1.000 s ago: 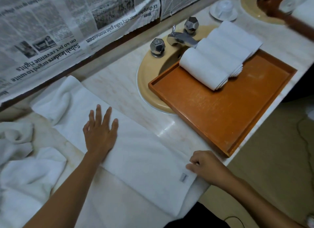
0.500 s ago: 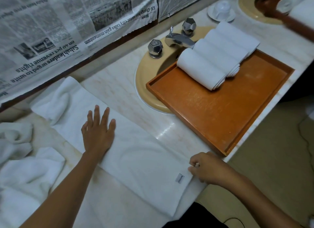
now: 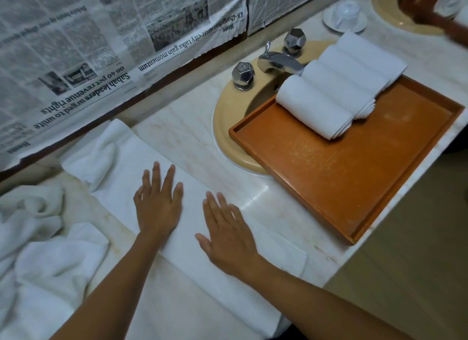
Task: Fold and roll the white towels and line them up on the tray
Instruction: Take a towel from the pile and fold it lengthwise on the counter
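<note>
A long white towel [image 3: 195,228] lies folded into a strip across the marble counter, its far end bunched near the wall. My left hand [image 3: 158,203] presses flat on the strip's middle, fingers straight. Just to its right, my right hand [image 3: 228,233] also lies flat on the towel with fingers spread. An orange-brown wooden tray [image 3: 342,177] sits over the basin, and three rolled white towels [image 3: 336,91] lie side by side along its far edge.
Several loose white towels [image 3: 38,251] are heaped at the left. A beige sink [image 3: 225,127] with a chrome faucet [image 3: 278,61] lies under the tray's far corner. Newspaper [image 3: 101,48] covers the wall. A white cup on a saucer [image 3: 345,13] stands at the back right.
My right hand let go of the towel's near right corner, moved left and opened flat on the strip beside my left hand. The left hand stayed pressed on the towel.
</note>
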The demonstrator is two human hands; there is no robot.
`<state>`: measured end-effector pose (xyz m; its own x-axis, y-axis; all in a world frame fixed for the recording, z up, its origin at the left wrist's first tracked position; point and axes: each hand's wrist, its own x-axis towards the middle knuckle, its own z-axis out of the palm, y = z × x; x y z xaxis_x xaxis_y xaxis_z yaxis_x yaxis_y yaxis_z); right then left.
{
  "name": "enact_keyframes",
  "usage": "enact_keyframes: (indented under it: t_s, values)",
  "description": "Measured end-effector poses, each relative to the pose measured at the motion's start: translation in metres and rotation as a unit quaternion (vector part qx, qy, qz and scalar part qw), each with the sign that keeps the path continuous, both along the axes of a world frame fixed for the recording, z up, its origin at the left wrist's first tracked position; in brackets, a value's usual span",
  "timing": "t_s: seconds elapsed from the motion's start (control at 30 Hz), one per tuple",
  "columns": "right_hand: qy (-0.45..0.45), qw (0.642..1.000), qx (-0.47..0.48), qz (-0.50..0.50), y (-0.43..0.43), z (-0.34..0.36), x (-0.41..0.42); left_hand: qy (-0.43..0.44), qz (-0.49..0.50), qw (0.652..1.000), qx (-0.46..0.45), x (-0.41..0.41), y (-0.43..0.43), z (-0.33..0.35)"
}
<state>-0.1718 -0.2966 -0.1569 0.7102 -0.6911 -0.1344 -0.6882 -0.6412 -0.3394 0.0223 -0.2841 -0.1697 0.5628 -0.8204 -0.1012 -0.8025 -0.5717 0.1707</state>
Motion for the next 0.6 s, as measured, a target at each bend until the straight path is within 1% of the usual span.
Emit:
enact_keyframes:
  t_s: [0.1, 0.2, 0.27, 0.3, 0.33, 0.4, 0.5, 0.53, 0.57, 0.6]
  values:
    - [0.019, 1.0, -0.015, -0.002, 0.011, -0.003, -0.047, 0.006, -0.002, 1.0, 0.003, 0.004, 0.001, 0.0]
    - [0.054, 0.998, -0.038, -0.02, 0.015, -0.003, -0.101, 0.008, -0.036, 0.999, -0.003, 0.018, 0.0, -0.001]
    - [0.072, 0.996, -0.039, -0.039, 0.014, -0.003, -0.121, 0.001, -0.058, 0.998, -0.001, 0.037, 0.0, -0.002]
    - [0.073, 0.996, -0.035, -0.046, 0.013, -0.003, -0.126, -0.006, -0.052, 0.999, 0.002, 0.048, 0.001, -0.002]
    - [0.072, 0.996, -0.032, -0.048, 0.012, -0.005, -0.127, -0.011, -0.031, 0.999, 0.003, 0.06, 0.002, -0.002]
    - [0.071, 0.996, -0.031, -0.047, 0.012, -0.006, -0.127, -0.009, 0.046, 0.999, -0.003, 0.073, 0.007, 0.001]
    - [0.071, 0.995, -0.039, -0.048, 0.013, -0.007, -0.127, 0.028, 0.167, 0.985, -0.019, 0.048, 0.015, 0.009]
    - [0.072, 0.995, -0.043, -0.048, 0.014, -0.007, -0.127, 0.052, 0.185, 0.981, -0.024, 0.025, 0.02, 0.014]
    - [0.072, 0.995, -0.046, -0.048, 0.014, -0.007, -0.127, 0.074, 0.181, 0.98, -0.032, -0.002, 0.026, 0.017]
    - [0.07, 0.995, -0.045, -0.049, 0.015, -0.008, -0.126, 0.091, 0.153, 0.983, -0.04, -0.035, 0.034, 0.019]
